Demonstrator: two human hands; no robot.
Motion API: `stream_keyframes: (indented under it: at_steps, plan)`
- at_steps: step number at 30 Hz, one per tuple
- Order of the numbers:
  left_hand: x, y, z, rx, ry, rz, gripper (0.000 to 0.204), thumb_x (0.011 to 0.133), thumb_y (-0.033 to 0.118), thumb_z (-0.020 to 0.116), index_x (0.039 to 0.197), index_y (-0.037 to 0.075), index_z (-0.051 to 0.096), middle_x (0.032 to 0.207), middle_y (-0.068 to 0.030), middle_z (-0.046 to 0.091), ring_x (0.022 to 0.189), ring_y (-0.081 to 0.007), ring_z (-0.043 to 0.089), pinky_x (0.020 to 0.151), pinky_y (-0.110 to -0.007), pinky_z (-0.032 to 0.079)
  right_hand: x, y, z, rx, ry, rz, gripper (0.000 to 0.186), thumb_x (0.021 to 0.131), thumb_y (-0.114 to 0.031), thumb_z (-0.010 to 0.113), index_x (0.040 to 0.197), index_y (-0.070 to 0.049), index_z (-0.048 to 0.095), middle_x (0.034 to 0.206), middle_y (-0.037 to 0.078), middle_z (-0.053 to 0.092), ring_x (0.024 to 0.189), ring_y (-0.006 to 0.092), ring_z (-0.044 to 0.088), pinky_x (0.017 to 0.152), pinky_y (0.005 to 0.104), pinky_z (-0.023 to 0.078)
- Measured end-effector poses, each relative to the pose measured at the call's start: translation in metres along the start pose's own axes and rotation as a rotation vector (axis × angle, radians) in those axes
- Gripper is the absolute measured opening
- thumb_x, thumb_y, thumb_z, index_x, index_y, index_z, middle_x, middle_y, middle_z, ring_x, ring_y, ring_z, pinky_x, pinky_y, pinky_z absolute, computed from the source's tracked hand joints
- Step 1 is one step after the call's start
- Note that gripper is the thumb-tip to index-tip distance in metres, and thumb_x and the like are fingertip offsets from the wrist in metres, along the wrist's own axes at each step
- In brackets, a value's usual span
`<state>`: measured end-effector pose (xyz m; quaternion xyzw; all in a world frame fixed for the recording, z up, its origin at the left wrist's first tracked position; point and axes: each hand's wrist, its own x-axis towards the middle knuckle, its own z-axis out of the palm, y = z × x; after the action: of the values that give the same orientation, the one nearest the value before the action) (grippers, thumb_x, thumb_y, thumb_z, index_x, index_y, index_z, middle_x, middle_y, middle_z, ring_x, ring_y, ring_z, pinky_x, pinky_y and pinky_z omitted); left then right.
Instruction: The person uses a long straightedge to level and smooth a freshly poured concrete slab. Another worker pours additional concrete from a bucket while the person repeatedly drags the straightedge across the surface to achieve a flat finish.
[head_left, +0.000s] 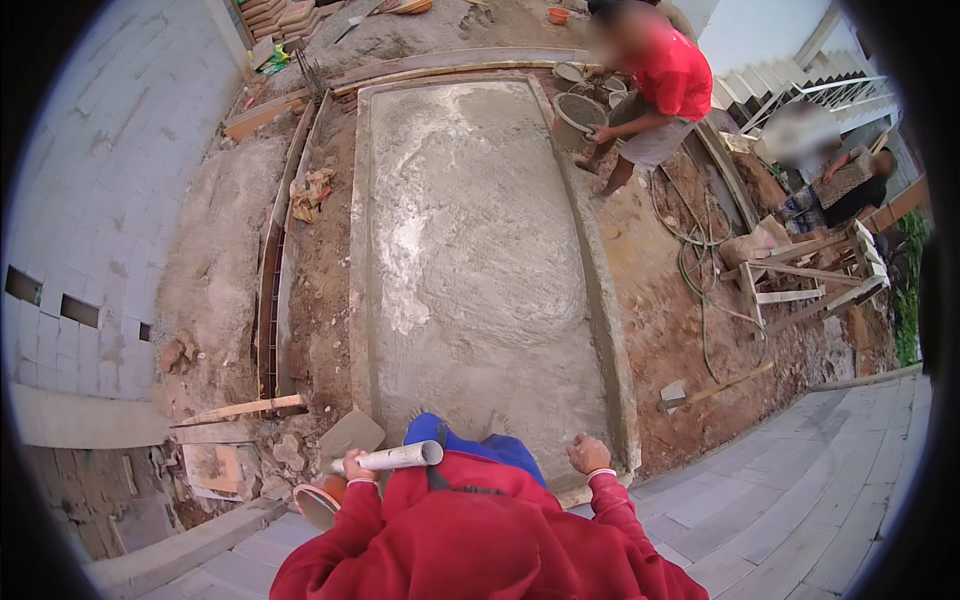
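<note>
A block wall (130, 220) stood at the left, then a dirt strip. The left hand (357, 466), fingers wrapped round a pale grey pipe (395, 457), was just off the slab's lower left corner. The wet concrete (480, 240) spread broadly ahead between raised rims. The right hand (590, 455) was near the right rim (606, 330), fingers curled; whether they gripped anything could not be told. Beyond, a co-worker (680, 80) held a bucket (577, 120), and bare soil (650, 300) widened rightward past a hose (703, 290).

Pale cylindrical pipe (400, 457): near-level, wider end rightward, by the near left corner of the concrete bed (480, 250). Bed: grey, rectangular, wet, surface uneven.
</note>
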<state>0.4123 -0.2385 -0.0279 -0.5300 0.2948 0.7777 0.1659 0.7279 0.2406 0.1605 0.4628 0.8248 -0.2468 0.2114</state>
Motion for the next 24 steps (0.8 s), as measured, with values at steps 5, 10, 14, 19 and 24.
stream_keyframes:
  at_steps: [5, 10, 14, 19, 24]
  plan:
    - [-0.012, 0.054, -0.009, 0.169, 0.076, -0.036, 0.018, 0.077, 0.012, 0.066, 0.084, 0.014, 0.049, 0.067, -0.0045, 0.052, 0.057, -0.0226, 0.054, 0.055, -0.040, 0.052, -0.031, 0.064, 0.094, 0.887, -0.120, 0.569, 0.020, 0.089, -0.017, 0.061, 0.103, -0.003, 0.063, 0.078, 0.015, 0.070, 0.061, 0.0235, 0.069, 0.048, 0.0392, 0.055]
    - [0.012, 0.161, -0.011, 0.318, -0.109, -0.158, 0.020, 0.079, 0.010, 0.066, 0.087, 0.011, 0.047, 0.069, -0.0071, 0.052, 0.056, -0.0234, 0.055, 0.053, -0.039, 0.052, -0.057, -0.002, 0.167, 0.975, -0.269, 0.599, 0.019, 0.090, -0.015, 0.062, 0.103, -0.001, 0.061, 0.074, 0.014, 0.069, 0.056, 0.0218, 0.067, 0.046, 0.0355, 0.054]
    - [0.036, 0.208, 0.009, 0.555, -0.118, -0.284, 0.021, 0.081, 0.008, 0.066, 0.088, 0.009, 0.046, 0.070, -0.0082, 0.051, 0.057, -0.0237, 0.056, 0.054, -0.040, 0.053, -0.069, -0.086, 0.166, 0.842, -0.283, 0.348, 0.020, 0.090, -0.018, 0.063, 0.103, -0.001, 0.062, 0.075, 0.013, 0.070, 0.055, 0.0212, 0.066, 0.046, 0.0322, 0.052]
    - [0.046, 0.180, 0.058, 0.901, -0.200, -0.259, 0.019, 0.081, 0.012, 0.068, 0.087, 0.008, 0.050, 0.066, -0.0088, 0.054, 0.053, -0.0243, 0.057, 0.048, -0.040, 0.052, -0.101, -0.101, 0.140, 0.898, -0.141, 0.352, 0.020, 0.090, -0.019, 0.064, 0.100, -0.002, 0.063, 0.074, 0.011, 0.070, 0.054, 0.0192, 0.065, 0.047, 0.0314, 0.052]
    - [0.082, 0.174, 0.084, 1.218, -0.293, -0.261, 0.020, 0.078, 0.011, 0.071, 0.093, 0.004, 0.059, 0.069, -0.0134, 0.061, 0.053, -0.0276, 0.061, 0.050, -0.042, 0.053, -0.141, -0.082, 0.140, 0.883, -0.038, 0.482, 0.016, 0.091, -0.018, 0.062, 0.096, -0.002, 0.063, 0.072, 0.011, 0.068, 0.051, 0.0186, 0.064, 0.045, 0.0327, 0.052]
